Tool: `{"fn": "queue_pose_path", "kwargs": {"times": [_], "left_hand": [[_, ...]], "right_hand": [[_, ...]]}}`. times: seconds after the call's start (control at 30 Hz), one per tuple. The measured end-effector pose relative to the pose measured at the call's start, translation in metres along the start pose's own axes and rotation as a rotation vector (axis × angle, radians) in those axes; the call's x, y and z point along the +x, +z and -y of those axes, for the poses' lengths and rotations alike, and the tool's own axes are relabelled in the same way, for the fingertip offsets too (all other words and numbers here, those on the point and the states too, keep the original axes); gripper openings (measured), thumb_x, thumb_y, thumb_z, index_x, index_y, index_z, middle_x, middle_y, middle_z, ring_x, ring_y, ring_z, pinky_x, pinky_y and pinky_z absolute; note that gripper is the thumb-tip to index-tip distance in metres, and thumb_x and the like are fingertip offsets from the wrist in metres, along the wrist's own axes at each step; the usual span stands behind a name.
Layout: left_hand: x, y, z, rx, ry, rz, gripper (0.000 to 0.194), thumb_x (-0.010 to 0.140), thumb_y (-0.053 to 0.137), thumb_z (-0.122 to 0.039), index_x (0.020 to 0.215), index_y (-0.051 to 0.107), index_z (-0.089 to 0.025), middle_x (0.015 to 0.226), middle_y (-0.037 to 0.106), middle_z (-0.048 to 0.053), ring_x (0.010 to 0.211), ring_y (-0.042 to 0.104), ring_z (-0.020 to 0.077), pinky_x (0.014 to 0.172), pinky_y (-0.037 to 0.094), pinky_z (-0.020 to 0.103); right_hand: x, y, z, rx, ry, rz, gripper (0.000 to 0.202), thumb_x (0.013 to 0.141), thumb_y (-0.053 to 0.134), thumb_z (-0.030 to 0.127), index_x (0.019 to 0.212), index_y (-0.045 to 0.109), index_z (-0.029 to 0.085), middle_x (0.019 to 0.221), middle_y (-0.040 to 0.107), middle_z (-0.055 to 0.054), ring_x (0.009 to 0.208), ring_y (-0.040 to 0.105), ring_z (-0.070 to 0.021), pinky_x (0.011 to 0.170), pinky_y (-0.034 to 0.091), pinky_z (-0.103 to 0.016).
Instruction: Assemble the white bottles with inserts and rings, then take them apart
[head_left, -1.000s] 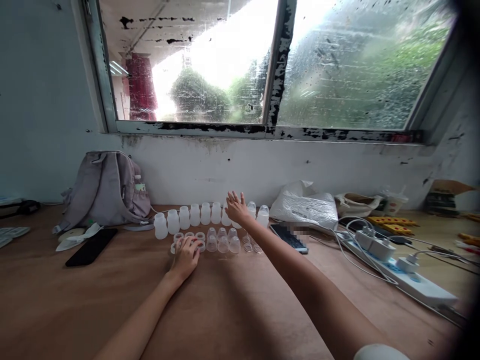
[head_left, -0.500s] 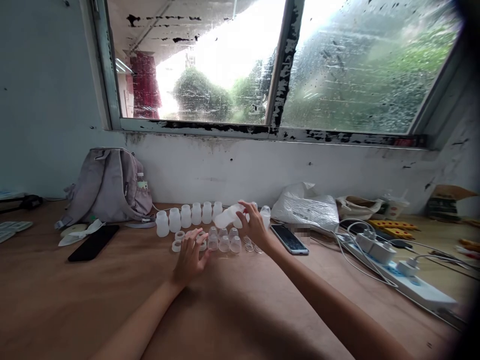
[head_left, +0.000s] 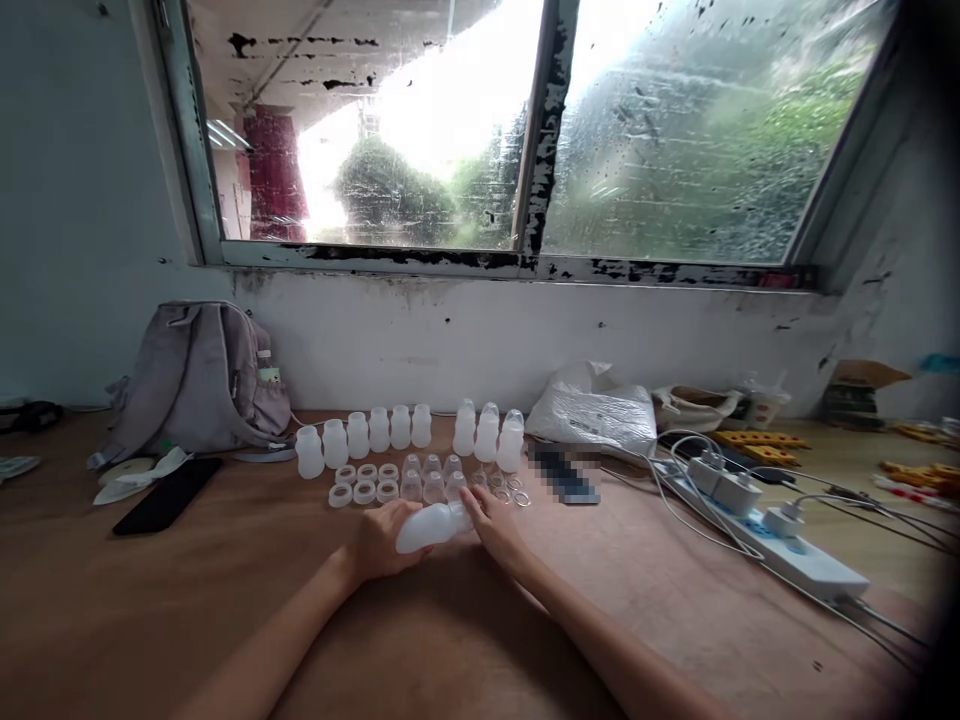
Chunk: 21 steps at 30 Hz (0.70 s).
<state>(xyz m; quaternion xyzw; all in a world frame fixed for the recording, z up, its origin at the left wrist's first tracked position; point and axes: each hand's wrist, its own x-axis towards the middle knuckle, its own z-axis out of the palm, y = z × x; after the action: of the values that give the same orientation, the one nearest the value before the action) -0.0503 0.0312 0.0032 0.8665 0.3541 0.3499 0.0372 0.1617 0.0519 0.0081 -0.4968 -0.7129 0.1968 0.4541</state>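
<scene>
A frosted white baby bottle point(head_left: 424, 530) lies tilted between my two hands near the middle of the table. My left hand point(head_left: 377, 540) is wrapped round its body from the left. At the capped end, the fingers of my right hand point(head_left: 493, 528) close on the bottle from the right. Just beyond are clear dome caps point(head_left: 433, 487), white collar rings point(head_left: 364, 491) and thin clear rings point(head_left: 520, 498), several of each. Behind them, several open bottle bodies point(head_left: 358, 436) stand in a row. Three capped bottles point(head_left: 487, 436) stand upright further right.
A grey backpack point(head_left: 199, 380) leans by the wall, with a black phone point(head_left: 169, 496) before it. To the right lie a blurred-out phone point(head_left: 564, 474), a silvery plastic bag point(head_left: 596, 412) and a power strip point(head_left: 814, 570) with plugs and loose cables.
My right hand has brought the bottle down and nearer from beside the capped bottles. My left hand, open over the rings before, now grips the bottle's body. The view has shifted slightly.
</scene>
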Motion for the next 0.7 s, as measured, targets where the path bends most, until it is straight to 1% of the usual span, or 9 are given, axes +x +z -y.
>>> {"fn": "queue_pose_path", "kwargs": {"times": [0.07, 0.17, 0.23, 0.33, 0.4, 0.5, 0.57, 0.6, 0.7], "left_hand": [[0.001, -0.001, -0.004, -0.029, -0.007, 0.011, 0.042, 0.068, 0.057, -0.040, 0.105, 0.049, -0.021, 0.097, 0.061, 0.009, 0.085, 0.057, 0.0236, 0.072, 0.043, 0.032], [0.003, -0.002, -0.013, -0.083, -0.055, 0.000, 0.041, 0.065, 0.060, -0.040, 0.101, 0.050, -0.022, 0.092, 0.062, 0.008, 0.079, 0.059, 0.0223, 0.067, 0.043, 0.029], [0.005, -0.003, -0.019, -0.132, -0.123, -0.013, 0.038, 0.063, 0.061, -0.041, 0.094, 0.052, -0.021, 0.083, 0.062, 0.005, 0.068, 0.058, 0.0195, 0.060, 0.041, 0.027], [0.008, -0.004, -0.028, -0.236, -0.246, 0.001, 0.035, 0.061, 0.063, -0.042, 0.084, 0.052, -0.019, 0.067, 0.058, 0.000, 0.054, 0.053, 0.0139, 0.050, 0.036, 0.022], [0.009, -0.004, -0.031, -0.326, -0.322, 0.023, 0.033, 0.060, 0.064, -0.043, 0.078, 0.051, -0.018, 0.063, 0.055, -0.002, 0.053, 0.050, 0.0120, 0.047, 0.034, 0.020], [0.012, -0.003, -0.030, -0.513, -0.434, 0.059, 0.034, 0.060, 0.063, -0.045, 0.072, 0.050, -0.017, 0.061, 0.054, -0.002, 0.051, 0.047, 0.0103, 0.045, 0.031, 0.019], [0.013, -0.002, -0.028, -0.690, -0.523, 0.137, 0.037, 0.064, 0.056, -0.051, 0.074, 0.051, -0.015, 0.060, 0.055, -0.001, 0.044, 0.042, 0.0081, 0.040, 0.027, 0.019], [0.014, -0.001, -0.026, -0.792, -0.578, 0.215, 0.043, 0.068, 0.048, -0.056, 0.075, 0.052, -0.014, 0.056, 0.055, 0.000, 0.039, 0.039, 0.0073, 0.037, 0.024, 0.019], [0.015, 0.002, -0.023, -1.074, -0.752, 0.523, 0.068, 0.073, 0.019, -0.065, 0.076, 0.058, -0.009, 0.041, 0.050, 0.001, 0.029, 0.031, 0.0071, 0.033, 0.015, 0.021]], "right_hand": [[0.000, -0.001, 0.000, -0.093, -0.034, -0.013, 0.036, 0.082, 0.035, 0.040, 0.055, 0.041, 0.019, 0.053, 0.048, 0.001, 0.051, 0.045, -0.0127, 0.048, 0.029, -0.023], [0.002, -0.002, -0.001, -0.151, -0.057, -0.049, 0.035, 0.082, 0.033, 0.036, 0.052, 0.041, 0.019, 0.049, 0.046, 0.001, 0.047, 0.042, -0.0123, 0.046, 0.025, -0.023], [0.002, -0.004, -0.001, -0.153, -0.071, -0.078, 0.037, 0.081, 0.031, 0.034, 0.048, 0.038, 0.018, 0.045, 0.043, 0.001, 0.044, 0.039, -0.0115, 0.044, 0.022, -0.023], [0.002, -0.006, -0.001, -0.125, -0.058, -0.111, 0.040, 0.081, 0.030, 0.034, 0.044, 0.036, 0.018, 0.042, 0.041, 0.001, 0.041, 0.036, -0.0108, 0.043, 0.020, -0.023], [0.002, -0.007, -0.001, -0.123, -0.055, -0.129, 0.040, 0.080, 0.030, 0.034, 0.044, 0.035, 0.018, 0.042, 0.042, 0.000, 0.041, 0.037, -0.0108, 0.043, 0.020, -0.024], [0.003, -0.010, -0.001, -0.159, -0.088, -0.149, 0.041, 0.081, 0.029, 0.033, 0.043, 0.036, 0.018, 0.041, 0.043, 0.000, 0.041, 0.037, -0.0109, 0.044, 0.020, -0.024], [0.004, -0.012, -0.002, -0.202, -0.117, -0.161, 0.042, 0.081, 0.028, 0.033, 0.043, 0.037, 0.018, 0.041, 0.044, -0.001, 0.040, 0.038, -0.0108, 0.044, 0.020, -0.024], [0.005, -0.014, -0.003, -0.228, -0.135, -0.165, 0.042, 0.082, 0.028, 0.032, 0.043, 0.038, 0.018, 0.041, 0.044, -0.001, 0.041, 0.038, -0.0109, 0.044, 0.020, -0.024], [0.005, -0.020, -0.004, -0.297, -0.206, -0.154, 0.039, 0.083, 0.027, 0.030, 0.047, 0.039, 0.019, 0.044, 0.045, 0.000, 0.042, 0.039, -0.0112, 0.046, 0.023, -0.024]]}}
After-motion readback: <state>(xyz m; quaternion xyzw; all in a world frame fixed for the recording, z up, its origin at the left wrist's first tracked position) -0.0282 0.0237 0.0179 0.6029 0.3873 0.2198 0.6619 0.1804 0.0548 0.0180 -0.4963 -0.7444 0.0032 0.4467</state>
